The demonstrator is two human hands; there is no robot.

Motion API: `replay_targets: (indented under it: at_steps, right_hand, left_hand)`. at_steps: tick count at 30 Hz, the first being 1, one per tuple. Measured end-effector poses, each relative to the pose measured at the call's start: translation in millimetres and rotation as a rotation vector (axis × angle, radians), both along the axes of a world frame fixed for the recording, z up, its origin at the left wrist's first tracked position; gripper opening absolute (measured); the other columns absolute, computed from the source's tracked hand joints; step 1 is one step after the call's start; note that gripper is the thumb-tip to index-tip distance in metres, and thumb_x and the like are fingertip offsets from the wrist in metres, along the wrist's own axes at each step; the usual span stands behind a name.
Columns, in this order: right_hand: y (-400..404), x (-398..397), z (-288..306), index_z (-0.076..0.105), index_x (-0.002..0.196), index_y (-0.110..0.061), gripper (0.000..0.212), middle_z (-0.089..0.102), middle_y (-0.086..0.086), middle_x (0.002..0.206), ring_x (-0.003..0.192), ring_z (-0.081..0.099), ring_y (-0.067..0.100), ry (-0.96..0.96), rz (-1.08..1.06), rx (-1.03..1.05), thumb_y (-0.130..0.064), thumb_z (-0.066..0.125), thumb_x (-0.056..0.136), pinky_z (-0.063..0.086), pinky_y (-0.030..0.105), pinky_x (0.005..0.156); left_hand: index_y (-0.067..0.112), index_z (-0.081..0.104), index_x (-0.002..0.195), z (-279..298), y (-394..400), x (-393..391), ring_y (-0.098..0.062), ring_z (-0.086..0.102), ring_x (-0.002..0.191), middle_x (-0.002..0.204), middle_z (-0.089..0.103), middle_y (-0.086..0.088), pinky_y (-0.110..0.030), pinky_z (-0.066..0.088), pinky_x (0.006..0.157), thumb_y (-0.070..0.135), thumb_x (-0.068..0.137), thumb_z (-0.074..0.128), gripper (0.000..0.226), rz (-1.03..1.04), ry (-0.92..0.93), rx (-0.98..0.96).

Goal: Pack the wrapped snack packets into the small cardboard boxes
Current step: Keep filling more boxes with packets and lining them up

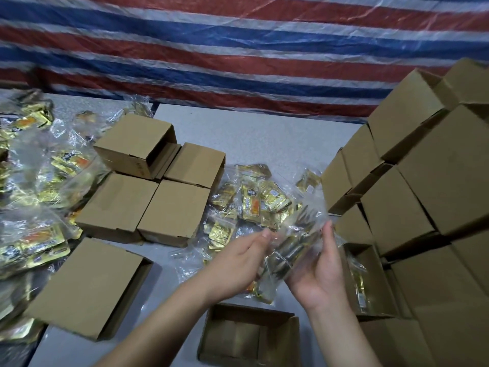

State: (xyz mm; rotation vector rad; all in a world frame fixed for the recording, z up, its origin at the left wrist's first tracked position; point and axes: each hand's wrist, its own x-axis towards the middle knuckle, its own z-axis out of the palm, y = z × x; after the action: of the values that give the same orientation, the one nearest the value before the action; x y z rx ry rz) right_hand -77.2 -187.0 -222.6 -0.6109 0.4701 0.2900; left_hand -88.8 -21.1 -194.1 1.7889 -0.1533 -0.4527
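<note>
Both hands, left hand (239,263) and right hand (321,271), grasp a clear snack packet (293,242) above an open cardboard box (248,337); its label is blurred and unreadable.

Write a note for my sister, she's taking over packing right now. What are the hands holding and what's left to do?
Left hand and right hand both grip one clear bag of snack packets, held above the open empty box at the near table edge.
More bagged packets lie mid-table and in a pile at far left.
Done: one open box at right already holds a bag.
Left: put the held bag into the empty box, then fill the other boxes.
</note>
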Motion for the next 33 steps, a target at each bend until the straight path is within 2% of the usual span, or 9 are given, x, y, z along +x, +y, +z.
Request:
replay_targets:
  at_steps: [3,8,15,18,20,24,26,30,33]
  right_hand:
    - [3.8,-2.9,-2.7,0.072,0.117,-0.015,0.057,0.069,0.023,0.117,0.100,0.070,0.042,0.076,0.009,0.040,-0.057,0.069,0.080,0.057,0.054,0.076]
    - [9.1,-3.6,-6.7,0.075,0.114,-0.011,0.055,0.071,0.014,0.114,0.099,0.068,0.033,0.152,-0.137,0.050,-0.053,0.071,0.080,0.043,0.053,0.107]
    - [14.4,-10.7,-8.0,0.078,0.094,-0.005,0.062,0.074,0.013,0.103,0.092,0.073,0.028,0.265,-0.139,0.130,-0.064,0.069,0.078,0.056,0.042,0.090]
    - [11.5,-18.8,-14.6,0.056,0.131,-0.012,0.080,0.064,0.006,0.108,0.096,0.062,0.021,0.298,-0.101,-0.291,-0.070,0.064,0.077,0.046,0.039,0.096]
    - [2.2,-28.0,-18.9,0.034,0.151,-0.032,0.093,0.049,-0.005,0.142,0.130,0.047,0.013,0.091,-0.144,-0.716,-0.073,0.061,0.073,0.035,0.030,0.102]
    - [-4.7,-30.0,-20.4,-0.010,0.140,-0.071,0.133,-0.004,-0.060,0.139,0.131,0.001,-0.032,-0.472,0.515,-1.194,-0.081,0.079,0.042,0.016,-0.006,0.097]
    - [0.5,-26.7,-20.3,-0.025,0.130,-0.074,0.141,-0.017,-0.061,0.133,0.135,-0.005,-0.026,-0.564,0.654,-1.406,-0.074,0.084,0.042,0.010,0.001,0.107]
    - [6.9,-23.3,-18.9,-0.012,0.153,-0.047,0.143,0.008,-0.025,0.160,0.149,0.011,0.003,-0.601,0.443,-1.446,-0.063,0.087,0.051,0.023,0.034,0.122]
    - [16.3,-24.2,-10.1,-0.001,0.154,-0.043,0.137,0.031,-0.021,0.155,0.142,0.032,-0.001,-0.608,0.377,-1.282,-0.067,0.087,0.052,0.035,0.029,0.116]
  left_hand:
    - [0.053,0.058,0.126,1.3,2.4,0.7,-0.001,0.067,0.084,0.102,0.070,0.008,-0.019,0.055,0.074,0.081,0.085,0.020,0.063,0.019,0.021,0.023]
    - [0.058,0.019,0.146,4.8,-6.8,-15.3,0.013,0.054,0.111,0.137,0.042,0.034,-0.015,0.046,0.094,0.077,0.065,0.063,0.094,0.019,-0.102,0.218]
    - [0.031,0.061,0.127,-1.2,-9.7,-1.4,0.001,0.064,0.110,0.119,0.069,0.015,-0.028,0.054,0.094,-0.002,0.095,0.055,0.046,0.235,-0.202,0.009]
    - [0.032,0.068,0.113,10.6,-3.9,17.3,-0.007,0.070,0.091,0.109,0.073,0.010,-0.024,0.056,0.071,-0.013,0.092,0.049,0.054,0.232,-0.108,-0.103]
    - [0.026,0.068,0.113,19.0,-2.7,29.8,-0.011,0.071,0.080,0.107,0.075,0.003,-0.019,0.053,0.063,-0.011,0.095,0.047,0.047,0.228,0.002,-0.188]
    - [0.017,0.067,0.113,32.2,3.4,43.6,-0.011,0.065,0.066,0.108,0.076,-0.001,-0.022,0.051,0.058,0.007,0.101,0.052,0.022,0.160,0.061,-0.317]
    - [0.011,0.063,0.119,36.0,9.9,46.7,-0.010,0.061,0.061,0.108,0.076,-0.005,-0.022,0.051,0.057,0.002,0.102,0.048,0.025,0.108,0.083,-0.395]
    - [0.006,0.056,0.126,44.2,14.5,48.4,-0.017,0.073,0.074,0.117,0.072,-0.015,-0.026,0.060,0.063,-0.005,0.098,0.043,0.032,-0.046,0.247,-0.623]
    - [0.001,0.049,0.136,46.6,12.2,47.3,-0.023,0.075,0.081,0.126,0.065,-0.022,-0.032,0.063,0.071,-0.014,0.092,0.043,0.047,-0.066,0.420,-0.812]
